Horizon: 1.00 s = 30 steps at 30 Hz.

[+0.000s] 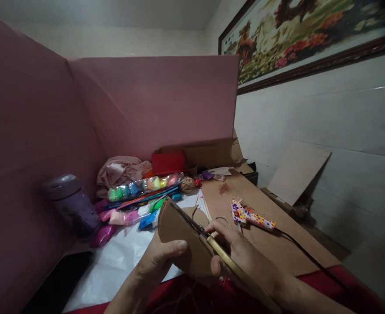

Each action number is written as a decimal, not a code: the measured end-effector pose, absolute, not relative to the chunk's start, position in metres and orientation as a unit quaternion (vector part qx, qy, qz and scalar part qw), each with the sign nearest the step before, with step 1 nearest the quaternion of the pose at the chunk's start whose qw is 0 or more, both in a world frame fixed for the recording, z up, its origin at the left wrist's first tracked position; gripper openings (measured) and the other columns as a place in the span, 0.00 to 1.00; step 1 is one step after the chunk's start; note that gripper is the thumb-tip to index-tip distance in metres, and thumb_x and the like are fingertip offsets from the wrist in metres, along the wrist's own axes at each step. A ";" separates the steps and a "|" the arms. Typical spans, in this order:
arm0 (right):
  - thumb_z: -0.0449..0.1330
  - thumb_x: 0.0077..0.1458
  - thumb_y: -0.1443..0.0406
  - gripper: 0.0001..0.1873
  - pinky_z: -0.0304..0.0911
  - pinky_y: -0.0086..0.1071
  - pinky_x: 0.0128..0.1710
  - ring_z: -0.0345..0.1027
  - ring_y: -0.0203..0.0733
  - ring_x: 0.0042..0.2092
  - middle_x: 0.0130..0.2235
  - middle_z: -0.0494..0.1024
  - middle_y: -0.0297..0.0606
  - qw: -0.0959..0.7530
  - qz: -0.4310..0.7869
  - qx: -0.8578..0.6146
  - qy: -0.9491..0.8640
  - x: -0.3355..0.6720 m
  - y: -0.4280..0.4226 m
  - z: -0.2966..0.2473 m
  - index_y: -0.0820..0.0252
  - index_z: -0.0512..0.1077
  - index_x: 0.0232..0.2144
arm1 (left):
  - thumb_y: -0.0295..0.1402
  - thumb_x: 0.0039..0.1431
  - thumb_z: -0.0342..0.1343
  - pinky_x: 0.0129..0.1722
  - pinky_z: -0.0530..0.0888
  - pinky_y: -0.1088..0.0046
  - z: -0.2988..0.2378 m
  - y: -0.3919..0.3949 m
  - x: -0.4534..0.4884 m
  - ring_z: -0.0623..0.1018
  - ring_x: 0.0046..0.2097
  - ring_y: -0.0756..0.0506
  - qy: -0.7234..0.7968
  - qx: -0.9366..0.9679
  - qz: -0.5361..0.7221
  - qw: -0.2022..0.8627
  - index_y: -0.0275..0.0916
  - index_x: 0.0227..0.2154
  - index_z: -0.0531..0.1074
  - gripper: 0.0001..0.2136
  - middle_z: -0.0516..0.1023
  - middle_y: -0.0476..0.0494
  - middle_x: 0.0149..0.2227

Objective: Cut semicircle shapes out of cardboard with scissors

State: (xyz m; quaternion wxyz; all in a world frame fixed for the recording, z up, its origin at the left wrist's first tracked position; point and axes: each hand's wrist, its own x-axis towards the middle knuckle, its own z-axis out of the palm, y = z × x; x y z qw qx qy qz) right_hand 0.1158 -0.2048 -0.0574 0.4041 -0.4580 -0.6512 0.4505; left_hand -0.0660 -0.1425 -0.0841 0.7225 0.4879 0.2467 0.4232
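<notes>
My left hand grips a rounded piece of brown cardboard, its thumb pressed on the near face. In my right hand is a pair of scissors with dark blades and a long, gold-coloured handle. The blades lie along the upper right edge of the cardboard, pointing up and to the left. Fingers and cardboard hide part of the scissors. Just beyond my right hand, a flower-patterned glue gun rests on a large cardboard sheet, its black cord trailing right.
To the left stands a purple tumbler near a dark flat object. Bagged coloured clay, pink packets and a ball of twine lie behind my hands. Pink panels enclose the left and back.
</notes>
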 end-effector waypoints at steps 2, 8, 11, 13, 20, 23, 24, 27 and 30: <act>0.62 0.47 0.55 0.18 0.51 0.22 0.21 0.57 0.30 0.24 0.24 0.68 0.28 0.400 0.444 -0.453 -0.662 0.116 -0.203 -0.061 0.59 0.62 0.35 | 0.32 0.38 0.64 0.37 0.73 0.63 -0.086 -0.142 -0.067 0.78 0.36 0.37 0.249 0.489 0.420 0.722 0.33 0.50 0.68 0.32 0.80 0.37 0.34; 0.62 0.47 0.54 0.19 0.54 0.24 0.21 0.63 0.33 0.24 0.25 0.71 0.31 0.403 0.413 -0.457 -0.677 0.117 -0.200 -0.071 0.58 0.62 0.35 | 0.31 0.39 0.64 0.39 0.73 0.63 -0.085 -0.141 -0.066 0.78 0.36 0.38 0.248 0.481 0.421 0.728 0.33 0.48 0.70 0.28 0.80 0.37 0.35; 0.61 0.48 0.53 0.19 0.56 0.25 0.21 0.66 0.35 0.24 0.24 0.72 0.31 0.417 0.456 -0.439 -0.652 0.115 -0.201 -0.071 0.57 0.62 0.35 | 0.30 0.38 0.64 0.41 0.72 0.62 -0.083 -0.141 -0.065 0.78 0.36 0.38 0.233 0.477 0.429 0.731 0.33 0.48 0.70 0.28 0.79 0.37 0.36; 0.60 0.48 0.51 0.21 0.57 0.26 0.22 0.65 0.35 0.24 0.24 0.71 0.30 0.416 0.497 -0.422 -0.634 0.114 -0.202 -0.069 0.57 0.61 0.38 | 0.30 0.38 0.64 0.42 0.72 0.62 -0.082 -0.141 -0.066 0.77 0.38 0.38 0.225 0.471 0.437 0.732 0.33 0.47 0.70 0.28 0.79 0.36 0.38; 0.58 0.47 0.45 0.28 0.57 0.28 0.27 0.62 0.36 0.29 0.29 0.70 0.35 0.389 0.487 -0.394 -0.676 0.120 -0.207 -0.062 0.60 0.62 0.41 | 0.30 0.38 0.64 0.42 0.72 0.62 -0.079 -0.144 -0.068 0.77 0.40 0.37 0.242 0.464 0.443 0.728 0.34 0.47 0.70 0.27 0.78 0.36 0.39; 0.58 0.48 0.48 0.24 0.55 0.27 0.27 0.60 0.35 0.28 0.28 0.70 0.33 0.384 0.445 -0.428 -0.687 0.121 -0.208 -0.062 0.59 0.63 0.39 | 0.30 0.37 0.65 0.41 0.72 0.62 -0.078 -0.145 -0.068 0.76 0.41 0.37 0.244 0.471 0.436 0.727 0.34 0.47 0.70 0.28 0.78 0.36 0.41; 0.59 0.48 0.50 0.22 0.55 0.26 0.27 0.60 0.34 0.28 0.28 0.71 0.32 0.383 0.433 -0.437 -0.689 0.121 -0.208 -0.063 0.58 0.63 0.38 | 0.31 0.37 0.65 0.41 0.72 0.62 -0.078 -0.145 -0.067 0.76 0.41 0.36 0.245 0.473 0.435 0.726 0.34 0.47 0.70 0.28 0.77 0.35 0.41; 0.60 0.49 0.55 0.16 0.52 0.25 0.23 0.58 0.32 0.24 0.24 0.72 0.30 0.378 0.417 -0.455 -0.690 0.121 -0.208 -0.064 0.57 0.62 0.37 | 0.32 0.37 0.65 0.38 0.73 0.63 -0.079 -0.146 -0.065 0.76 0.41 0.36 0.253 0.475 0.432 0.724 0.34 0.47 0.70 0.29 0.78 0.35 0.41; 0.60 0.49 0.61 0.13 0.52 0.24 0.22 0.59 0.31 0.22 0.22 0.73 0.28 0.380 0.405 -0.464 -0.691 0.121 -0.208 -0.064 0.57 0.63 0.36 | 0.32 0.36 0.65 0.38 0.73 0.63 -0.080 -0.146 -0.064 0.76 0.40 0.36 0.256 0.472 0.431 0.725 0.34 0.47 0.70 0.29 0.77 0.35 0.42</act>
